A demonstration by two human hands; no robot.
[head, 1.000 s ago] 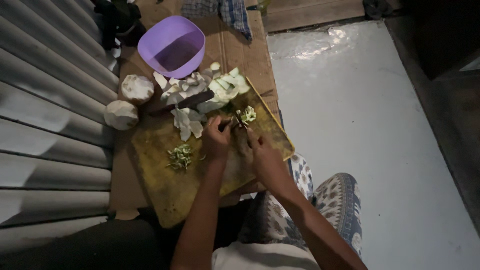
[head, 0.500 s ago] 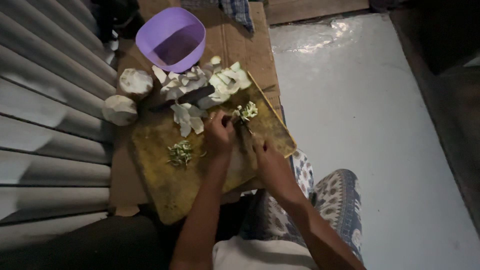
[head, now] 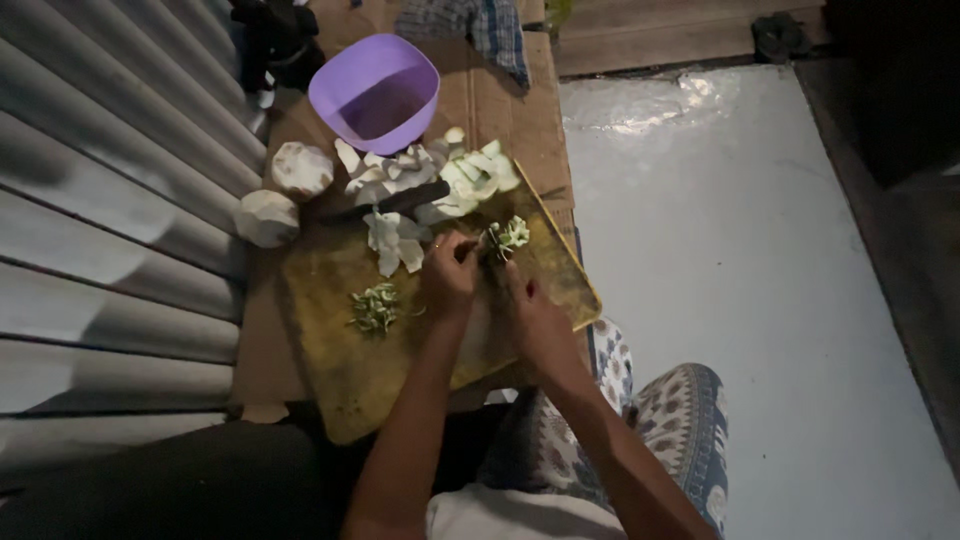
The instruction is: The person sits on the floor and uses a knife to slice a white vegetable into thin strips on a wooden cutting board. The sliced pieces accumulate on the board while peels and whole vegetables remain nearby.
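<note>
On a worn wooden cutting board [head: 340, 370], my left hand [head: 450, 278] pinches the near end of a small bunch of green vegetable [head: 510, 236]. Just to its right, my right hand [head: 525, 308] grips a small dark knife [head: 494, 262] whose blade is against the bunch. A little pile of chopped green pieces [head: 375, 306] lies on the board left of my left hand. Pale peelings [head: 395, 243] and pale green chunks [head: 475, 175] are heaped along the board's far edge.
A purple bowl [head: 375, 90] stands beyond the board. Two pale peeled round vegetables [head: 300, 170] [head: 266, 216] sit at the left, near a corrugated metal wall [head: 110, 200]. A dark long tool [head: 395, 203] lies among the peelings. A checked cloth [head: 490, 28] is at the top; grey floor [head: 760, 250] is on the right.
Both hands stay at the green bunch with only slight shifts. The view has drifted a little.
</note>
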